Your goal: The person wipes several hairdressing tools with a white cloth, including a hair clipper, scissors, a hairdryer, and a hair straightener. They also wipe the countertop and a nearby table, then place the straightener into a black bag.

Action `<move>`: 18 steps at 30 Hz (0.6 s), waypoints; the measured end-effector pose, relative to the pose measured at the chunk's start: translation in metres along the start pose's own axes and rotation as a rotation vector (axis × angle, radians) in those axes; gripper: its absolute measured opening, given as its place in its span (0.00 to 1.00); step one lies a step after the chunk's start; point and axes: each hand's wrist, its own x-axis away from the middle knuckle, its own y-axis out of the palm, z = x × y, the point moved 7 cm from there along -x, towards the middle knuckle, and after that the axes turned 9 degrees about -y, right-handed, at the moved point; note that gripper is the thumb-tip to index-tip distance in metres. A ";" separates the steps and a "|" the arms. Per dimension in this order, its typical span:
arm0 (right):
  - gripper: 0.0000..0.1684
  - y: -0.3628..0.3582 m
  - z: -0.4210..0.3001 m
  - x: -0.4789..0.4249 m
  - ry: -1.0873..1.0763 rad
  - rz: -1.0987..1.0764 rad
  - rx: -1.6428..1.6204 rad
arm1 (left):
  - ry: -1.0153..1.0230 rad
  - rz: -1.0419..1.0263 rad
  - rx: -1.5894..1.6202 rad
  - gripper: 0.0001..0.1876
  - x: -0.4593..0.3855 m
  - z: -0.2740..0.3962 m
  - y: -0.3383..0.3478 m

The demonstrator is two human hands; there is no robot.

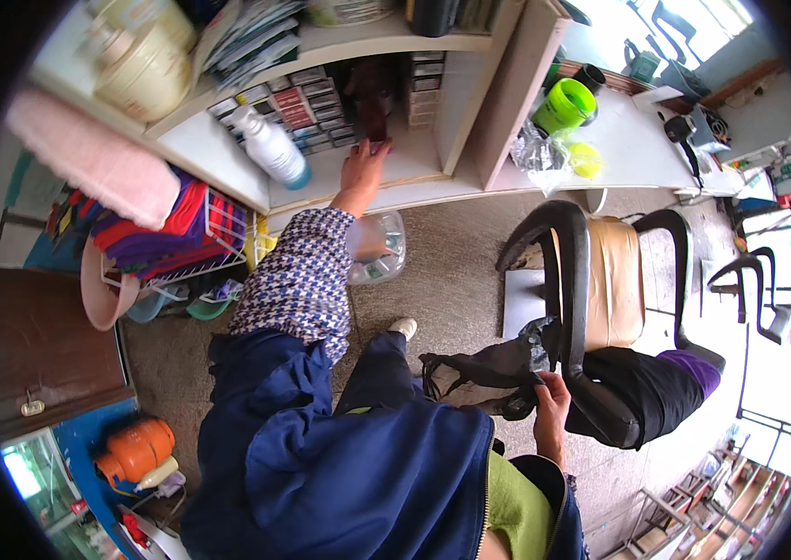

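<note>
My left hand [362,171], in a houndstooth sleeve, reaches into a low shelf compartment. Its fingertips close around a small pink item [376,146], mostly hidden, in front of a dark reddish object [373,105]. Stacks of small boxes [308,105] stand behind and to the left, and more boxes [425,91] to the right. A white pump bottle with a blue base [275,150] is left of this hand. My right hand [551,402] grips the edge of a crumpled black plastic bag [486,371] beside the chair's armrest.
A black-armed chair [615,280] with a tan seat stands at right, dark cloth [637,392] over its near part. A clear plastic container [385,255] is below the shelf. At left are a rack of folded towels [164,234] and an orange gas cylinder [140,448]. The counter holds a green cup [567,105].
</note>
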 end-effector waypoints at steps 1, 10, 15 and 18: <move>0.09 0.003 -0.005 0.001 0.012 0.026 0.015 | 0.041 -0.036 -0.028 0.17 -0.004 0.013 0.003; 0.12 0.002 0.005 -0.026 0.052 0.300 -0.184 | -0.152 -0.589 0.746 0.09 -0.024 0.019 0.036; 0.11 -0.009 0.008 -0.007 0.097 0.512 -0.204 | -0.581 -1.559 1.606 0.10 0.145 0.174 -0.041; 0.10 -0.024 0.029 0.007 0.018 0.640 -0.260 | -0.500 -2.141 1.206 0.05 0.268 0.243 -0.045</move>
